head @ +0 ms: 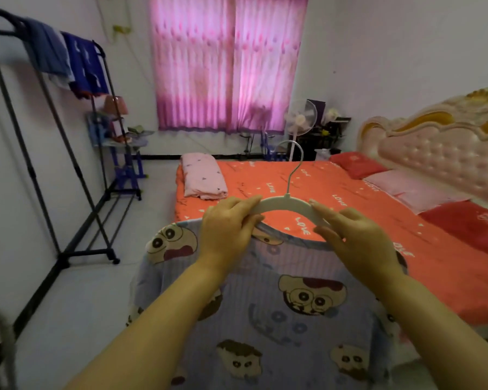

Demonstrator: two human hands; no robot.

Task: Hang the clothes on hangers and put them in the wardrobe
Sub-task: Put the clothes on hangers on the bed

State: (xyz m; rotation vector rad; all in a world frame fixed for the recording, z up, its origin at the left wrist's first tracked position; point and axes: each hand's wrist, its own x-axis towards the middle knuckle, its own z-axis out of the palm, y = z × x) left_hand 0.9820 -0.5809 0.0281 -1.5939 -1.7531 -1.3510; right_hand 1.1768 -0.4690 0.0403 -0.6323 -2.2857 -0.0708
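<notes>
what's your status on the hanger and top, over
Left hand and right hand both grip the white hanger by its arms. Cartoon-print top hangs below, collar at the hanger. Nothing in the way; garment rack stands off left.

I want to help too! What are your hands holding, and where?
The left hand and right hand each grip one arm of the hanger.
</notes>
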